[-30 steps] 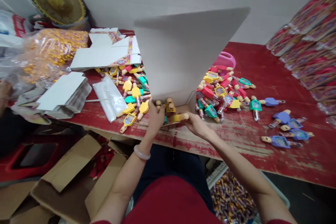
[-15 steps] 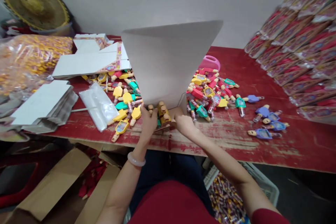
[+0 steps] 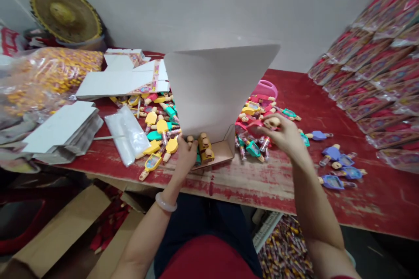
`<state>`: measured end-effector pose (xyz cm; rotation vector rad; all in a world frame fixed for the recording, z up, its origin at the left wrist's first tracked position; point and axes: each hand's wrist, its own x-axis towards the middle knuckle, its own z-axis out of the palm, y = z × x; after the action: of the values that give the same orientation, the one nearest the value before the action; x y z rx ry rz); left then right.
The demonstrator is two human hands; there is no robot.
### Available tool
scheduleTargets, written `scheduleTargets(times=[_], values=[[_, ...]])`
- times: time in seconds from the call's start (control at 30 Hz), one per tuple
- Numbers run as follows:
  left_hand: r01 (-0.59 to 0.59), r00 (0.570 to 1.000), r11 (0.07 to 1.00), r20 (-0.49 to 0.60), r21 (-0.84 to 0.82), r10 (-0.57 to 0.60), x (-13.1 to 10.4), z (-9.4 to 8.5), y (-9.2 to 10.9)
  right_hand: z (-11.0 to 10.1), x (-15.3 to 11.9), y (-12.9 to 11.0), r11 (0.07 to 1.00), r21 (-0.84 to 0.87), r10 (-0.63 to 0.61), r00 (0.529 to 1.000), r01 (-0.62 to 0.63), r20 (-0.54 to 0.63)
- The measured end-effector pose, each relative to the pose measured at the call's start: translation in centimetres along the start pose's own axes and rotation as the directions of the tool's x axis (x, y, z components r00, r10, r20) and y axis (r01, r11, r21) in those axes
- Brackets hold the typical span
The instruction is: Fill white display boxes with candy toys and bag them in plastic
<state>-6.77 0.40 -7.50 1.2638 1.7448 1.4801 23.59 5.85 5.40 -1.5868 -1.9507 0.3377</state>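
Observation:
A white display box (image 3: 225, 149) with a tall upright flap (image 3: 216, 87) stands at the table's front edge. Inside its left part, yellow toys (image 3: 207, 153) with tan heads stand in a row beside green ones, while bare cardboard shows on the right. My left hand (image 3: 187, 154) grips the box's left end, its fingers next to the green toys; its exact hold is partly hidden. To the right of the box, my right hand (image 3: 284, 133) is closed on a red toy (image 3: 257, 128) with a tan head, above the heap of mixed toys (image 3: 252, 148).
Yellow and green toys (image 3: 153, 161) lie left of the box, near clear plastic bags (image 3: 127, 135) and folded white cartons (image 3: 62, 128). Purple toys (image 3: 333, 182) are at the right. Bagged goods (image 3: 366, 83) are stacked against the wall. A crate of small tubes (image 3: 284, 248) sits below the table.
My right hand has left the box, moved right to the heap and taken hold of a red toy. My left hand has stayed at the box. The camera view has shifted slightly.

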Motion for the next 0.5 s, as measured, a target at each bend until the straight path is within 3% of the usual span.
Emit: scheduleTargets(times=[0.07,0.17,0.3,0.37,0.5], values=[[0.01,1.0,1.0,0.007,-0.01,-0.01,0.3,-0.1,0.0,-0.8,-2.5,-0.9,0.978,0.19,-0.101,0.991,0.083,0.082],[0.015,1.0,1.0,0.01,-0.013,-0.015,0.7,-0.1,0.1,2.7,-3.5,-2.1,0.955,0.273,-0.181,0.956,0.114,0.232],[0.007,1.0,1.0,0.013,-0.02,-0.006,0.8,0.1,0.2,8.7,-0.9,-2.4,0.958,0.252,-0.244,0.86,0.141,0.448],[0.009,1.0,1.0,0.009,-0.026,-0.009,0.7,0.1,0.1,9.7,0.7,-2.4,0.956,0.226,-0.282,0.806,0.188,0.521],[0.024,1.0,0.999,0.003,-0.032,-0.024,0.8,0.1,-0.2,9.4,3.4,-3.4,0.953,0.158,-0.297,0.709,0.257,0.64]])
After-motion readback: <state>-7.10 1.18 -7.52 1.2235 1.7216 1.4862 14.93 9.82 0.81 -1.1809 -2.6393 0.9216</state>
